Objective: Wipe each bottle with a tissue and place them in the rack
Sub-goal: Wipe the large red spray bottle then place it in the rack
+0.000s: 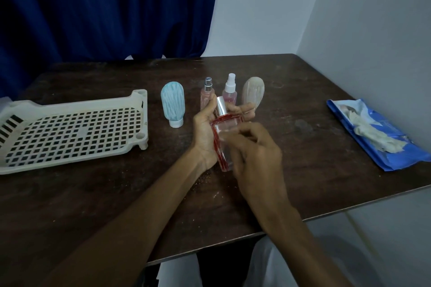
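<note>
My left hand (204,134) grips a clear rectangular perfume bottle (225,123) with red edges and a silver cap, tilted above the table's middle. My right hand (256,158) lies over the bottle's lower half, its fingers bent and blurred against the glass; no tissue shows in them. Behind stand a blue tube bottle (172,102) on its white cap, a thin pink spray bottle (206,93), a pink bottle with a white sprayer (230,91) and a beige tube bottle (253,91). The cream perforated rack (70,130) lies at the left with nothing in it.
A blue pack of tissues (373,133), with a white tissue pulled out on top, lies near the right edge of the dark wooden table (303,105). A blue curtain hangs behind the table, and white walls close the back right corner.
</note>
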Motion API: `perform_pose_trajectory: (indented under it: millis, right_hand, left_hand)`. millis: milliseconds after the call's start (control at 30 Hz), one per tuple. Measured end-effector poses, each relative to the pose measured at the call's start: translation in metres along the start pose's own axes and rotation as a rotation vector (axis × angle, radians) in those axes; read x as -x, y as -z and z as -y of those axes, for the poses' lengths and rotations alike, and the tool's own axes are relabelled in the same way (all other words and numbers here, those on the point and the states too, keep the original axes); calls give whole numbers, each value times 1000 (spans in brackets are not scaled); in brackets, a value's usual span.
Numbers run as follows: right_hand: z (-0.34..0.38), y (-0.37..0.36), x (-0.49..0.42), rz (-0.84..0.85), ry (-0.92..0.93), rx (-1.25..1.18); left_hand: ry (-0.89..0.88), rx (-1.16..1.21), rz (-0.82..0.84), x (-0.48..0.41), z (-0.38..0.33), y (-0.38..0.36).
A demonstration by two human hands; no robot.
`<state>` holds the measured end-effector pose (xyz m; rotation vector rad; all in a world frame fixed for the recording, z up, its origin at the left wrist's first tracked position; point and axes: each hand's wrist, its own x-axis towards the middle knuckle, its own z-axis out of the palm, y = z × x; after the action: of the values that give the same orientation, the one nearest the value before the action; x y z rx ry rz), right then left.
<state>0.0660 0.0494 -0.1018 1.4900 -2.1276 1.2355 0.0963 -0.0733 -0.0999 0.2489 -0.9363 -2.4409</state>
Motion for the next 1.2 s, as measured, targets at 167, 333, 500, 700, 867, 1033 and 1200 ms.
perform_pose_trajectory:
  millis: [167,333,500,700,867,1033,1200]
  right_hand:
    - [0,9,32,-28,88,62]
    - [-19,14,15,-72,-58,66]
    - [-5,3,11,-77,17,-7]
    - [-4,10,43,-51,84,27]
    - [-29,20,21,-39,-75,93]
    - [-14,14,11,-53,-64,81]
    - [-10,18,39,-25,-5,-1]
  left_hand:
    - [-12,-12,9,-2,-1,-1]
    - [-33,-29,18,-4,1,2]
    - [-27,-14,26,-3,2,4]
    - [-20,-28,33,-5,1,3]
    - [-29,-39,33,-5,0,3]
    - [-32,-39,20,-2,1,7]
    - [-32,-40,21,-2,0,3]
